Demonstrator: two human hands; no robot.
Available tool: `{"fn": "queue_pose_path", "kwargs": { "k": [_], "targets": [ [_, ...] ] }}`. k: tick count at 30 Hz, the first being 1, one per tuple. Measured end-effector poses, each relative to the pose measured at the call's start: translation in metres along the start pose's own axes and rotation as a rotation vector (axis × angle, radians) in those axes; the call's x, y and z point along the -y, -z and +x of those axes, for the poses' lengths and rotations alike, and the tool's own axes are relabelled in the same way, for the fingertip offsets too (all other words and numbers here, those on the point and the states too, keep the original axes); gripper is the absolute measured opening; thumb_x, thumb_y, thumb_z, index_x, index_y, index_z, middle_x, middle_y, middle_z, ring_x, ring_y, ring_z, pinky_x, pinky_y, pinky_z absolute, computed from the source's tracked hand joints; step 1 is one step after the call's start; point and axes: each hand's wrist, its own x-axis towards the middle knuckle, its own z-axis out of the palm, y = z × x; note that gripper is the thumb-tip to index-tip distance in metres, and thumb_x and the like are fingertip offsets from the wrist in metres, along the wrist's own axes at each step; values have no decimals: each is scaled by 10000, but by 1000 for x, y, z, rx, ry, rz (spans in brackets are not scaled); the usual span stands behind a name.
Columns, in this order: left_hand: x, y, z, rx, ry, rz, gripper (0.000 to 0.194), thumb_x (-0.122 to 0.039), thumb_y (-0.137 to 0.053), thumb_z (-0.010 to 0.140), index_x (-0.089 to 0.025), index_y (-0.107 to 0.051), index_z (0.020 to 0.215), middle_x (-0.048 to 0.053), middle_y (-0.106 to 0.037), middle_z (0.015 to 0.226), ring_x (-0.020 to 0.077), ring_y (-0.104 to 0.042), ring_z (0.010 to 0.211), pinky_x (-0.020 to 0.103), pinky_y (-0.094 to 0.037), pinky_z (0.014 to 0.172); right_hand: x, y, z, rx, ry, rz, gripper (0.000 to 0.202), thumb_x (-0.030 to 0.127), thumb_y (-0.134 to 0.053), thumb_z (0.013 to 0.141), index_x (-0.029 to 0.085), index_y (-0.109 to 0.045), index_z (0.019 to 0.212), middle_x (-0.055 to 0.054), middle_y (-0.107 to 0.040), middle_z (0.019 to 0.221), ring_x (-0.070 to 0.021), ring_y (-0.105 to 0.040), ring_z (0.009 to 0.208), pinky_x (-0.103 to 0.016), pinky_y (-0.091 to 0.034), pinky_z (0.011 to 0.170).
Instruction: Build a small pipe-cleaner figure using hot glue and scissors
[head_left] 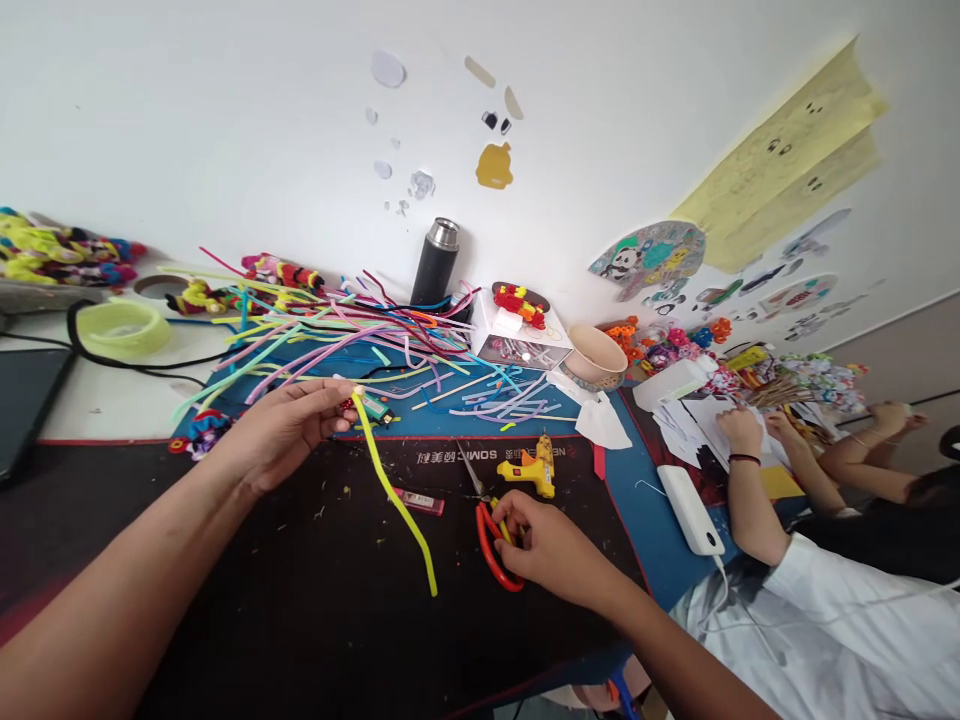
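Observation:
A bright yellow pipe cleaner [388,487] hangs down in a slight curve from my left hand [304,425]. Thumb and forefinger pinch it at its top end, where a small pale piece shows; something dark red peeks out beneath the fingers. Lower right, my right hand [544,545] has its fingers curled at the red handles of a pair of scissors [487,545]. The blades lie on the black mat [315,580] and point away from me. A bit of yellow shows beside the handles. Just beyond that hand is a yellow hot glue gun [534,467].
Behind the mat lies a heap of coloured pipe cleaners [337,335], with a black thermos [436,262] against the wall. A small red packet [420,501], a bowl [596,355] and a white power bank [688,512] are nearby. Other people's arms [757,490] are at right.

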Motion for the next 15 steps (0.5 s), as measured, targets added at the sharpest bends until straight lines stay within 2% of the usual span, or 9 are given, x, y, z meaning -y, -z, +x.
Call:
{"fn": "queue_pose_path", "kwargs": {
  "k": [3, 6, 8, 9, 11, 14, 15],
  "targets": [
    [1, 1, 0, 18, 8, -6, 337, -236, -1044, 626, -99, -867, 878, 75, -797, 779, 143, -696, 666, 208, -583, 609, 7, 14, -12, 161, -91, 396, 210, 280, -758, 864, 218, -580, 955, 51, -586, 760, -94, -434, 591, -204, -304, 532],
    [0, 0, 0, 23, 11, -13, 330, -253, -1048, 618, -116, -871, 860, 67, -789, 767, 136, -681, 658, 205, -581, 600, 6, 27, -26, 307, -182, 655, 384, 488, -822, 856, 223, -557, 937, 72, -558, 685, -55, -310, 491, -193, -157, 463],
    [-1, -2, -1, 16, 3, -20, 324, -269, -1052, 601, -132, -864, 827, 66, -783, 757, 139, -671, 653, 212, -575, 588, -1, 30, -36, 370, -182, 743, 528, 560, -925, 747, 217, -576, 944, 73, -571, 661, -44, -329, 466, -191, -129, 448],
    [-2, -3, -2, 13, -4, -26, 324, -277, -1054, 593, -137, -859, 812, 68, -781, 755, 144, -669, 656, 218, -572, 586, -5, 30, -40, 414, -179, 761, 589, 598, -958, 706, 213, -587, 953, 69, -582, 656, -45, -352, 462, -190, -147, 446],
    [-4, -5, -4, 9, -23, -41, 328, -292, -1053, 585, -138, -852, 794, 71, -774, 754, 154, -670, 668, 234, -569, 595, -12, 26, -45, 499, -164, 767, 637, 654, -967, 710, 204, -598, 966, 55, -610, 646, -45, -383, 459, -190, -215, 454],
    [-6, -6, -5, -9, -62, -67, 332, -323, -1043, 605, -126, -850, 790, 56, -749, 739, 147, -656, 673, 237, -554, 608, -9, 17, -44, 535, -90, 749, 692, 711, -975, 705, 203, -588, 973, 15, -677, 721, -62, -471, 515, -195, -322, 502],
    [-7, -6, -5, -21, -80, -75, 339, -335, -1041, 614, -124, -851, 800, 48, -742, 739, 140, -648, 671, 233, -546, 608, -5, 13, -42, 536, -44, 731, 683, 727, -951, 740, 206, -589, 994, -11, -715, 768, -78, -512, 552, -201, -355, 527]
  ]
}}
